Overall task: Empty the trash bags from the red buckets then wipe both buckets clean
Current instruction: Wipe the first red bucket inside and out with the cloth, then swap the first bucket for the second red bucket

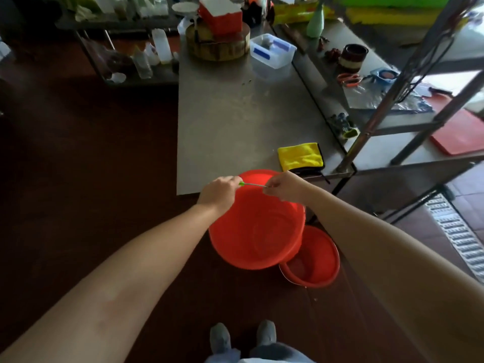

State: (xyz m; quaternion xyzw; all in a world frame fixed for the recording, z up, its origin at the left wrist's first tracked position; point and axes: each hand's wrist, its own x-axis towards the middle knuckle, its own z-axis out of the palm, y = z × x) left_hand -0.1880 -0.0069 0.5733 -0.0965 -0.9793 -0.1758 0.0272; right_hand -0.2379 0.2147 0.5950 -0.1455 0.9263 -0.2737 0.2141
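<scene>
The left hand (218, 191) and the right hand (281, 187) each pinch one end of the thin wire handle (252, 184), with fingers closed on it. The big red bucket (258, 231) seems to hang from this wire at the near edge of the worktop (230, 121), with its opening tilted toward the person. I see no trash bag inside it. The second red bucket (314, 260) stands on the floor (104, 153), just to the right of and below the big one, and its inside is partly hidden. The yellow cloth (300, 156) lies folded on the worktop, near the right hand.

The risk, I think, is the grip. A thin wire held only by the fingertips can slip or turn, and then the big bucket may drop onto the second bucket or knock against the worktop edge. If any liquid is left inside, the tilt can spill it on the floor near the shoes (242, 336).

I can read no brand, label or writing; the far things are too blurred.
</scene>
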